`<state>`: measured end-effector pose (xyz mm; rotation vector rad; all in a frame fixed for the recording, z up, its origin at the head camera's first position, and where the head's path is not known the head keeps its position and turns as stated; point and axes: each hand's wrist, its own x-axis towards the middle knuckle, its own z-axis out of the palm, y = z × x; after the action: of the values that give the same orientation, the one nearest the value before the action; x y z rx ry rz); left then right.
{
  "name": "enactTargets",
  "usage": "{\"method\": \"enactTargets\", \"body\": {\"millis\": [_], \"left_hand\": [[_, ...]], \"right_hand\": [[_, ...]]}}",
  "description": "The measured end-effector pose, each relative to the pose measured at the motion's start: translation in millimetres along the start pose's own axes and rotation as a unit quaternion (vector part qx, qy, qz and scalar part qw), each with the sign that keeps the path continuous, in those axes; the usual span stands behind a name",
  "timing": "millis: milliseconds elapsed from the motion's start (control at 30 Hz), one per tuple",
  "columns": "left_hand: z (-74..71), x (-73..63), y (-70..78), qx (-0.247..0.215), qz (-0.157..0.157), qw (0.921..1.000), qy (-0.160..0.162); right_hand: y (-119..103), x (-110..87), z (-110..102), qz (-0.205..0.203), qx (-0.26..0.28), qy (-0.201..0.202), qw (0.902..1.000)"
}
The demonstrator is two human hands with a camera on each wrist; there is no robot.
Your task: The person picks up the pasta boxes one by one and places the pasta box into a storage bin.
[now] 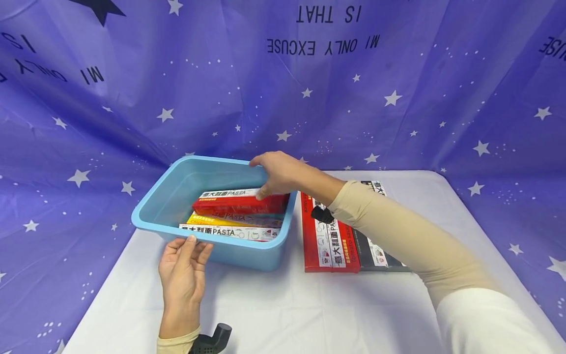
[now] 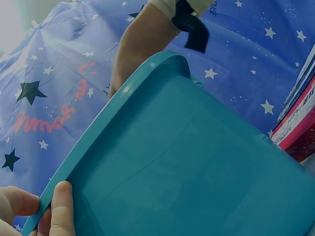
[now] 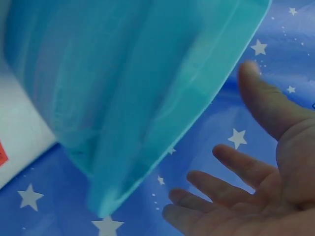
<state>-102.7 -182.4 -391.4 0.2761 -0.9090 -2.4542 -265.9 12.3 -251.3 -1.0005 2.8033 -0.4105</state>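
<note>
A light blue plastic basin (image 1: 247, 253) stands on the table's left part, tilted a little. Inside it lie several pasta boxes: a red pasta box (image 1: 230, 205) on top, a yellow pasta box (image 1: 208, 220) below, and another pasta box (image 1: 230, 232) with a white label along the near wall. My left hand (image 1: 183, 275) pinches the near rim between thumb and fingers, also seen at the rim (image 2: 106, 118) in the left wrist view. Over the back right corner is my right hand (image 1: 279, 172); in the right wrist view its fingers (image 3: 246, 167) are spread, apart from the rim.
Right of the basin lie a red pasta box (image 1: 311, 246) and a black pasta box (image 1: 369, 253), partly hidden under the right forearm. A white cloth (image 1: 283, 309) covers the table. Behind hangs a purple star-printed curtain (image 1: 247, 88).
</note>
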Motion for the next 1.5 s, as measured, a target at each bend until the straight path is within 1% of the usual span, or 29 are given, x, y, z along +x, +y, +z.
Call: {"method": "enactTargets", "body": {"millis": [67, 133, 333, 433, 500, 567, 700, 767, 900, 1000, 1167, 1300, 1400, 1500], "left_hand": [[0.0, -0.7, -0.4, 0.0, -0.003, 1.0, 0.001], [0.2, -1.1, -0.5, -0.001, -0.005, 1.0, 0.001], [1.2, -0.6, -0.2, -0.006, -0.007, 1.0, 0.001], [1.0, -0.2, 0.1, -0.008, -0.008, 0.9999, 0.003], [0.4, 0.0, 0.1, -0.009, -0.008, 0.9999, 0.004], [0.0, 0.2, 0.3, -0.008, -0.008, 0.9999, 0.005], [-0.8, -0.1, 0.0, -0.013, -0.011, 0.9998, 0.005], [-1.0, -0.4, -0.6, -0.014, -0.012, 0.9998, 0.006], [-0.6, -0.9, -1.5, -0.003, -0.011, 0.9999, 0.002], [-0.1, -0.2, -0.9, 0.004, -0.001, 1.0, -0.002], [-0.7, 1.2, 0.4, 0.001, 0.01, 0.9999, -0.005], [-0.7, 0.8, -1.4, 0.0, 0.006, 1.0, -0.003], [-0.7, 0.7, -2.6, -0.006, 0.006, 1.0, -0.005], [-0.4, 0.9, -2.9, -0.01, 0.009, 0.9999, -0.007]], "right_hand": [[6, -7.6, 2, -0.007, -0.008, -0.006, 0.9999], [13, -17.7, 4, -0.015, -0.005, 0.004, 0.9999], [30, -56.7, 6, -0.026, 0.028, 0.069, 0.9969], [38, -76.3, 7, -0.013, 0.054, 0.102, 0.9932], [43, -89.3, 7, 0.003, 0.069, 0.129, 0.9893], [48, -102.8, 8, 0.023, 0.087, 0.156, 0.9837], [62, -133.5, 9, 0.047, 0.122, 0.206, 0.9697], [71, -150.5, 10, 0.052, 0.146, 0.23, 0.9608], [92, -182.0, 14, 0.062, 0.193, 0.277, 0.9392], [105, -200.9, 19, 0.08, 0.212, 0.302, 0.9262], [125, -223.6, 31, 0.129, 0.191, 0.327, 0.9165], [147, -239.9, 48, 0.184, 0.148, 0.333, 0.9129], [167, -249.4, 68, 0.229, 0.122, 0.314, 0.913], [189, -253.5, 92, 0.271, 0.114, 0.275, 0.9156]]}}
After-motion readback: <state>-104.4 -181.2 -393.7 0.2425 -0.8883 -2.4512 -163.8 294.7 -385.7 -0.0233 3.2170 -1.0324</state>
